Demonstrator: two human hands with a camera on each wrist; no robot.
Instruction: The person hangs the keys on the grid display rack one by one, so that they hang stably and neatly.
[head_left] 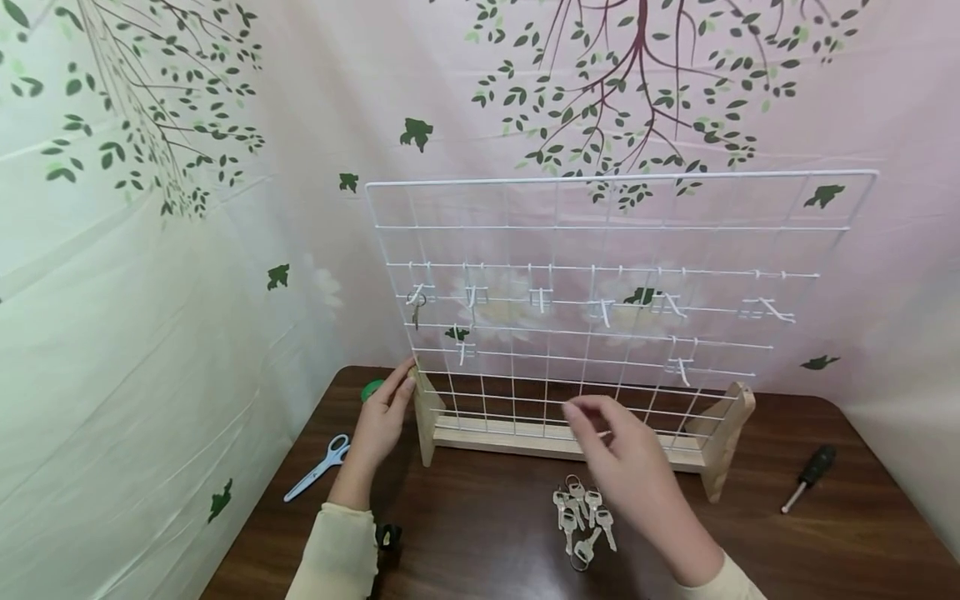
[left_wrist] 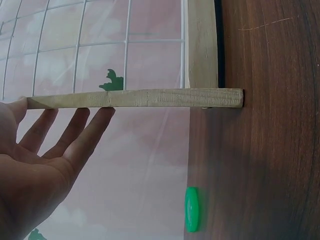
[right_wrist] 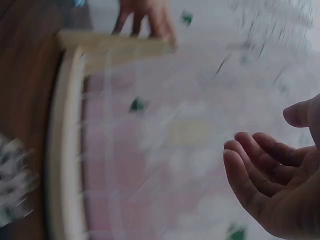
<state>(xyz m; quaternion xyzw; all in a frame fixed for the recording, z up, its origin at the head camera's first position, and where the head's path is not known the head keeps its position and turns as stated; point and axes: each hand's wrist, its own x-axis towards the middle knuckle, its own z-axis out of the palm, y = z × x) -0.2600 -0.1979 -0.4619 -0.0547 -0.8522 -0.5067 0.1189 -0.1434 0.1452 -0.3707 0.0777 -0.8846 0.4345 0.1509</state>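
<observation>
My left hand [head_left: 380,421] holds the left wooden side support [left_wrist: 135,98] of a white wire grid rack [head_left: 556,227]; in the left wrist view, fingertips lie along its outer face with the thumb at its end. My right hand [head_left: 626,454] is in front of the grid's lower part, fingers loosely bent, with nothing in it. In the right wrist view its thumb stands apart from the fingers. A bunch of keys [head_left: 570,523] lies on the table below it. One key [head_left: 416,313] hangs on the leftmost hook. Several other white hooks [head_left: 542,298] hang along the grid.
Light-blue scissors [head_left: 318,468] lie left of the rack, and a green round object [left_wrist: 192,210] sits behind my left hand. A screwdriver [head_left: 810,477] lies at the right. A small black object [head_left: 387,536] is beside my left sleeve. Patterned curtains [head_left: 480,100] rise behind the brown table [head_left: 480,517].
</observation>
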